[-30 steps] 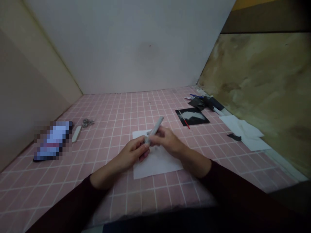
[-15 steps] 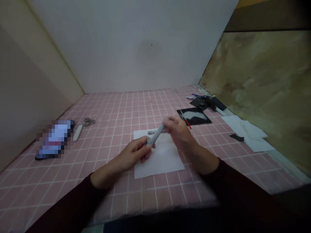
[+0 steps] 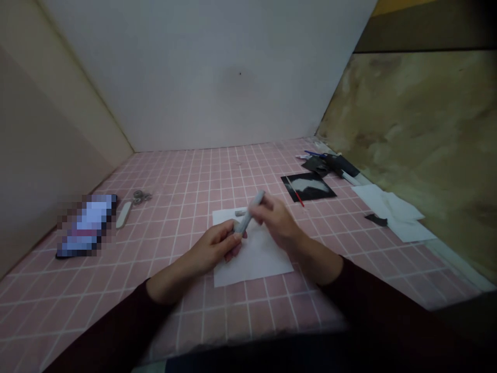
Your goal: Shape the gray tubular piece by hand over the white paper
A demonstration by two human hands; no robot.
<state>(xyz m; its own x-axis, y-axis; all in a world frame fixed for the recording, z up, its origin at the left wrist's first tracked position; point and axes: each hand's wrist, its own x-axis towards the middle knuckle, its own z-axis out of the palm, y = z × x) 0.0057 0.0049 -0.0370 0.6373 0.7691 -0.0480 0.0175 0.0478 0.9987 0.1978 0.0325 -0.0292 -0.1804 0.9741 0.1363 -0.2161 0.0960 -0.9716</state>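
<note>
A pale grey, rod-like stick (image 3: 251,211) slants up to the right, its lower end gripped between the thumb and fingers of my left hand (image 3: 222,239). My right hand (image 3: 277,220) is closed, with curled fingertips against the right side of the stick around its middle. Whether those fingers pinch something else is hidden. Beneath both hands lies a white sheet of paper (image 3: 267,264). A short grey piece (image 3: 240,213) rests near the sheet's far edge, partly behind the stick.
At left are a phone (image 3: 87,225), a pale flat strip (image 3: 123,214) and small grey rings (image 3: 140,197). To the right lie a dark sheet (image 3: 309,186), a thin red-ended stick (image 3: 295,192), black scraps (image 3: 316,166) and white papers (image 3: 404,217). Walls enclose the pink tiled surface (image 3: 182,176).
My right hand has slid down from the stick's upper end to near its middle, baring the tip. My left hand keeps its grip. The view has shifted slightly.
</note>
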